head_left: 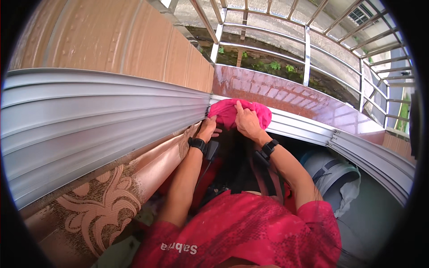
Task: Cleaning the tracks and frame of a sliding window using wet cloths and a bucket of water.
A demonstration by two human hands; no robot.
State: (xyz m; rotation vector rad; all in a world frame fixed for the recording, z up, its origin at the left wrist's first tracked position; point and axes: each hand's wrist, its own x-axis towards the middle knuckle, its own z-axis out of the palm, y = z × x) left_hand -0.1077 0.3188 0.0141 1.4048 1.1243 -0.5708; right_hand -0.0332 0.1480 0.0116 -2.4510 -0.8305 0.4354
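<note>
The pink cloth [225, 111] lies bunched across the near end of the white window track [297, 124], in the corner where the grey ribbed frame [103, 111] meets it and just inside the reddish stone ledge [277, 94]; my right hand [249, 120] rests on top of it, index finger stretched forward and the others bent into the folds; my left hand [207, 129] is at the cloth's left edge, fingertips touching it by the frame, though with the lower fingers in shadow I cannot tell whether it truly pinches the fabric. I judge the cloth light, soft and limp, nothing fragile, likely to crumple under a push and perhaps catch on the track's ridges; whether it is damp, and so slippery, I cannot see; the best hold seems a gathered fold at the middle, backed by fingertips, with the loose left edge kept pinched.
</note>
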